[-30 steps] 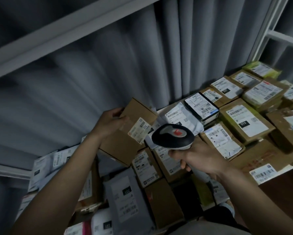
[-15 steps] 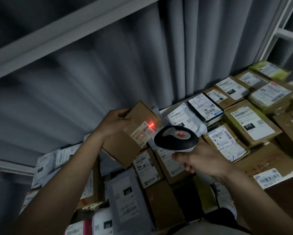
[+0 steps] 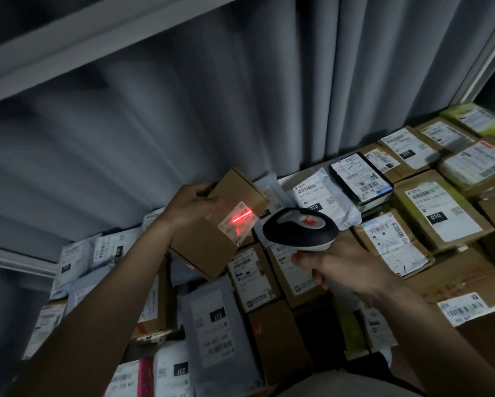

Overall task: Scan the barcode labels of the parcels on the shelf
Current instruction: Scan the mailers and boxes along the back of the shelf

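Small brown box (image 3: 212, 224) lifted near the shelf's back edge, gripped at its far end by left hand (image 3: 191, 207), right hand (image 3: 340, 267) wrapped round scanner (image 3: 300, 229); looks light, stiff, easy held by its sides.

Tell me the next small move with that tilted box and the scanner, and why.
Probably hold steady a moment: the left hand grips the cardboard box tilted up, the right hand aims the scanner, and its red line lies across the box's label. Then set the box down and pick another parcel.
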